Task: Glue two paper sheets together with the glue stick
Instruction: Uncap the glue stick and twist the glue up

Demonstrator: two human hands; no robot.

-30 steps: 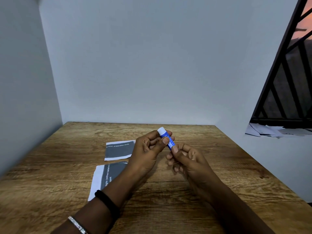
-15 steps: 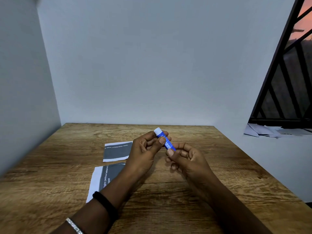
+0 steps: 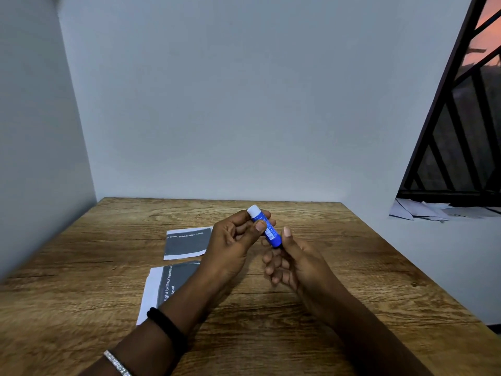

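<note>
A blue glue stick with a white cap is held above the table's middle, tilted with the cap up and to the left. My left hand pinches its upper part between thumb and fingers. My right hand holds its lower end with the thumb; the other fingers are loosely spread below. Two grey printed paper sheets lie flat to the left: a smaller one farther away and a larger one nearer, partly hidden by my left forearm.
The wooden table stands in a corner of white walls at the back and left. A ledge at the right holds loose papers beneath a dark window grille.
Both hands and the glue stick have stayed in about the same place. My right hand's fingers have loosened and spread, leaving mainly the thumb on the stick's lower end.
</note>
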